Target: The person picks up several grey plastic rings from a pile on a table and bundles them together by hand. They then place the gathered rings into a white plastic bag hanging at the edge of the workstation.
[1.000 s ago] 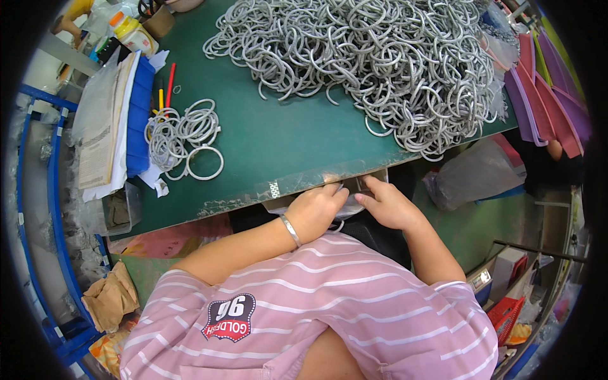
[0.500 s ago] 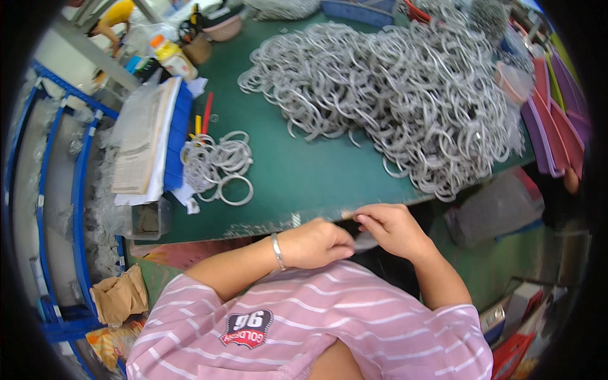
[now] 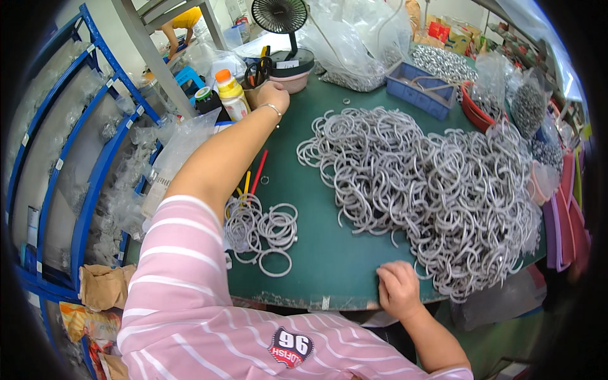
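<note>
My left hand [image 3: 273,96] reaches far over the table, beside a brown holder [image 3: 251,95] with black-handled scissors [image 3: 258,71] and a pink bowl [image 3: 292,82]. Its fingers are mostly hidden behind the hand, so what it touches is unclear. My right hand [image 3: 399,291] rests at the table's front edge, fingers curled in; anything inside them is hidden. Just beyond it lies a large heap of grey metal rings [image 3: 437,190]. A smaller group of rings [image 3: 276,228] lies at the left, under my left forearm, with one single ring [image 3: 275,263] nearest the edge.
A yellow bottle with an orange cap [image 3: 232,95] and a black fan [image 3: 279,16] stand at the back left. Behind the heap are a blue bin [image 3: 420,90] and a red basket [image 3: 476,107]. Blue shelving [image 3: 79,209] stands left. A red stick [image 3: 259,171] lies beside the small ring group.
My left hand has gone from near my body, close to the right hand, out to the far left holder. My right hand now lies at the table edge. The view has tilted up.
</note>
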Demonstrator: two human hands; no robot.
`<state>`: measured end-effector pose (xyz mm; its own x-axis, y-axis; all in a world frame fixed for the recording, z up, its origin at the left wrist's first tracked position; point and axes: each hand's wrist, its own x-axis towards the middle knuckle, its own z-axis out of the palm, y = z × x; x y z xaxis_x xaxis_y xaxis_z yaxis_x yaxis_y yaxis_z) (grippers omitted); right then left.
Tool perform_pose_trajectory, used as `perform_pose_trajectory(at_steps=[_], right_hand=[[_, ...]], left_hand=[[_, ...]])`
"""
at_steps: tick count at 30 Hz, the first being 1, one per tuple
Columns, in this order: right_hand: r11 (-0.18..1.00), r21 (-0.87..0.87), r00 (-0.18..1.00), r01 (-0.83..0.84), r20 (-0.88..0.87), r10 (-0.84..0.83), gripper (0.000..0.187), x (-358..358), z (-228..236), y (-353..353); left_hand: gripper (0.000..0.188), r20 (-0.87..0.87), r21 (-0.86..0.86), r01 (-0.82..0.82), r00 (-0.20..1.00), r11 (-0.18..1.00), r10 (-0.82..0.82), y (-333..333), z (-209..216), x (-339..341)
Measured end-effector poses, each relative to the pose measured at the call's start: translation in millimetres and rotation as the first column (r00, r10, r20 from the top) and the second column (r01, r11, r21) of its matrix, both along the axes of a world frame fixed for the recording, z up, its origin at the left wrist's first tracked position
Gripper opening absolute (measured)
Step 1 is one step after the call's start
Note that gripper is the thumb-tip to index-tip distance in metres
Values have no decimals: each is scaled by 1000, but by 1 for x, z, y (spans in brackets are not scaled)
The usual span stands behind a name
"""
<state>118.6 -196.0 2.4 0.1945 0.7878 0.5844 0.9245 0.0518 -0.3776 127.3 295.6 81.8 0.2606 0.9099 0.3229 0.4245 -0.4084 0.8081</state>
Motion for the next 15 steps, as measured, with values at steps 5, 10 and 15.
perform_pose_trajectory(at_steps=[5,10,15], right_hand=[[999,-50,997,-21,-69,18,26,2,6,-1],[996,-88,997,2,-82,-9,25,1,13,7],[992,-127,992,16,-123,-31,25,2,14,11]], left_hand=[[28,-329,383,133,944,914,0,28,6,35],[25,-614,245,105,786,964,71,57,-1,54],[24,-518,280,20,845,960,133,62,-23,59]])
